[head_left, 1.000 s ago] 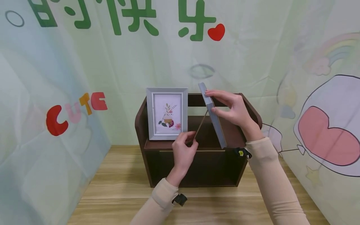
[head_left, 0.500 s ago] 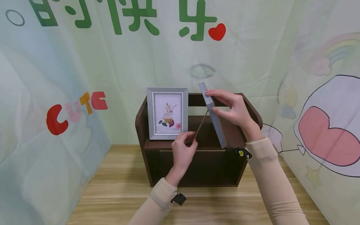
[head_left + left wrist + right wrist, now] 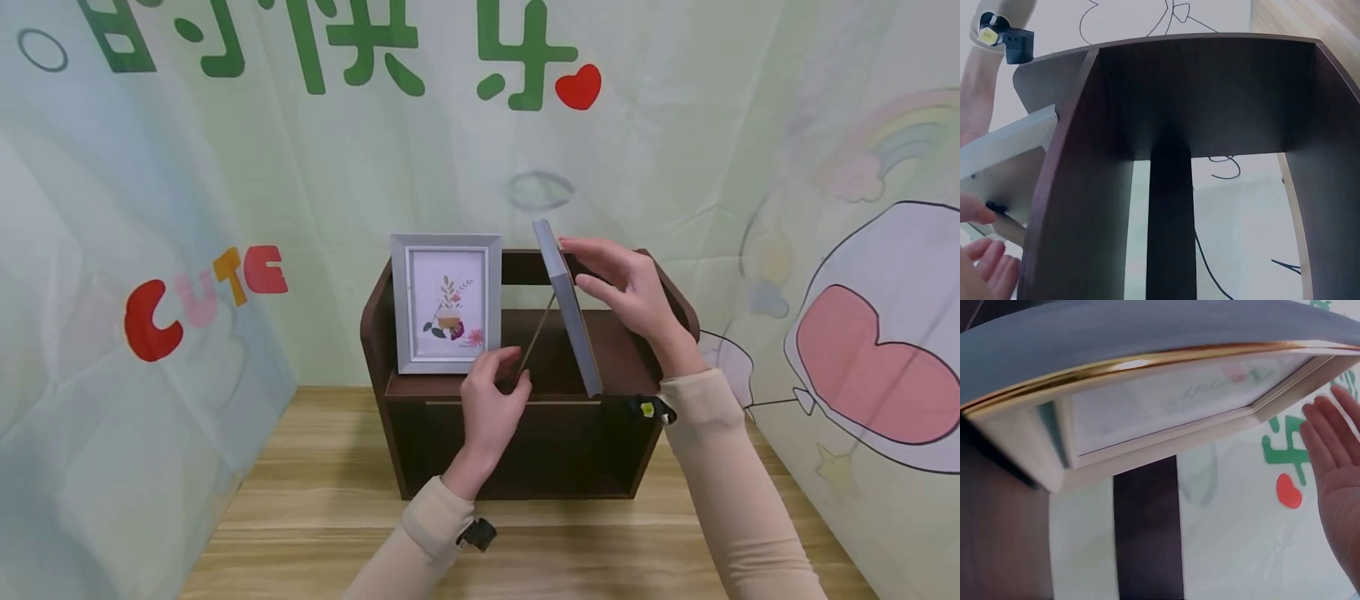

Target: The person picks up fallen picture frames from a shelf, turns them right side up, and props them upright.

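A grey picture frame (image 3: 567,308) stands on the shelf's top board, turned nearly edge-on, with a thin support leg (image 3: 536,337) slanting out behind it. My right hand (image 3: 630,287) is beside the frame's gold-trimmed front edge, fingers extended and slightly apart from it; the right wrist view shows the frame's glazed front and those fingers clear of it. My left hand (image 3: 495,400) is at the leg's lower end, thumb and fingers spread around it. The left wrist view shows a gap between them. Left of it, a second grey picture frame (image 3: 447,367) with a flower print stands facing me.
The dark brown shelf unit (image 3: 517,450) has raised side panels, an open back with a crossbar, and a lower compartment. It stands on a wood-grain surface (image 3: 315,508). Printed cloth walls (image 3: 337,183) enclose the back and sides.
My right fingers have come off the turned frame, moving slightly right. My left thumb and fingers have loosened a little around the support leg. The frame has barely shifted.
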Demonstrator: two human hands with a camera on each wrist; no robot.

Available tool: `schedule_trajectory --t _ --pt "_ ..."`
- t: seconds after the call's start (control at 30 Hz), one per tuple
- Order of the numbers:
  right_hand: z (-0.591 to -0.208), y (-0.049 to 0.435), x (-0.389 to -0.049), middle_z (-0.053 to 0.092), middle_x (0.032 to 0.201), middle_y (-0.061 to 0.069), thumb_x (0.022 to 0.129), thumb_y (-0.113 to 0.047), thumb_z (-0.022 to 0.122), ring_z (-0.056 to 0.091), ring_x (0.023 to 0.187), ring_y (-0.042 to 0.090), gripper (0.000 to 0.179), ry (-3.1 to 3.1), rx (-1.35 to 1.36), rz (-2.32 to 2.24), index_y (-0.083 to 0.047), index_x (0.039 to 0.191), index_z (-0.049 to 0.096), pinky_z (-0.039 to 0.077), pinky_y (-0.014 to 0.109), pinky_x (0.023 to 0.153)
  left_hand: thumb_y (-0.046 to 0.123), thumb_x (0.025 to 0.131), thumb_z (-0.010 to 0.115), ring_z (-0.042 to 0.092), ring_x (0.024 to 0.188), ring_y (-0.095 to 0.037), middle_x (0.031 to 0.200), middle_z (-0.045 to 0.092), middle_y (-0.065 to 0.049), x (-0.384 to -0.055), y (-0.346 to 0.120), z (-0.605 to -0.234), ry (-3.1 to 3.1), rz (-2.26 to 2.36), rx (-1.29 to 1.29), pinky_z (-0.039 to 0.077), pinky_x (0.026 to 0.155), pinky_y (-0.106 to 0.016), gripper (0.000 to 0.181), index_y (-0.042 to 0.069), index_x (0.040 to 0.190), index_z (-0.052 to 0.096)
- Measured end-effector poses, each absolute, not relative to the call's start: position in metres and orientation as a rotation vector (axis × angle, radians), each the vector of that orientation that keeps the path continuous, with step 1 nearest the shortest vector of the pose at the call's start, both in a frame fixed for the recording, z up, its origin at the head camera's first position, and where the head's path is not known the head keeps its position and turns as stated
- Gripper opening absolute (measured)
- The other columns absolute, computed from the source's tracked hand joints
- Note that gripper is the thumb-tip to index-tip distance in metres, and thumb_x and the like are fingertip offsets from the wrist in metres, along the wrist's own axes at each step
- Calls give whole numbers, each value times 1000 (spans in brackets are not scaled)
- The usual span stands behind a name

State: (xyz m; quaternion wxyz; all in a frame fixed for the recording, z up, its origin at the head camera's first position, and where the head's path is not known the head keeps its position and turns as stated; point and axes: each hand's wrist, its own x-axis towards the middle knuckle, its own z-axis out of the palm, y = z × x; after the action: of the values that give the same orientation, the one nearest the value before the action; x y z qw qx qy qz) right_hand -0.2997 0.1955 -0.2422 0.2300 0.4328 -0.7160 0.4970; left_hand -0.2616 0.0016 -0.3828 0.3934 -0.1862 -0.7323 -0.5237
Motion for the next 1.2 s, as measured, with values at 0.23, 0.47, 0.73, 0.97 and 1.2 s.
schedule_trajectory --t 0.23,0.47,0.73,0.97,1.2 --pt "-258 206 -321 56 133 18 93 -8 58 53 123 26 39 -2105 904 1481 -2 131 54 47 19 95 16 80 76 61 92 -19 99 65 -7 -252 16 -366 -1731 -1322 -506 55 79 -32 28 3 104 67" --pt "-270 211 -337 54 135 17 93 -12 59 52 125 28 44 -2307 794 1403 -3 135 50 46 34 101 20 81 76 61 90 -18 98 63 -6 -246 38 -354 -1691 -1380 -513 54 80 -27 29 5 104 67" --pt "-276 208 -350 55 134 16 93 -13 60 56 121 30 43 -2468 732 1387 -3 134 51 47 46 99 22 79 77 59 89 -15 97 60 -6 -246 56 -350 -1696 -1405 -451 54 79 -25 33 4 103 64" --pt "-279 207 -352 56 133 17 94 -17 58 56 121 30 42 -2541 719 1403 -4 134 51 47 47 97 21 78 79 57 88 -14 96 57 -6 -248 69 -352 -1700 -1424 -420 54 75 -24 37 5 104 58" --pt "-285 207 -356 53 134 18 96 -19 55 53 123 32 42 -2565 738 1431 -3 135 50 45 49 99 20 76 80 56 86 -15 96 55 -6 -250 77 -356 -1739 -1394 -412 52 71 -22 41 6 104 54"
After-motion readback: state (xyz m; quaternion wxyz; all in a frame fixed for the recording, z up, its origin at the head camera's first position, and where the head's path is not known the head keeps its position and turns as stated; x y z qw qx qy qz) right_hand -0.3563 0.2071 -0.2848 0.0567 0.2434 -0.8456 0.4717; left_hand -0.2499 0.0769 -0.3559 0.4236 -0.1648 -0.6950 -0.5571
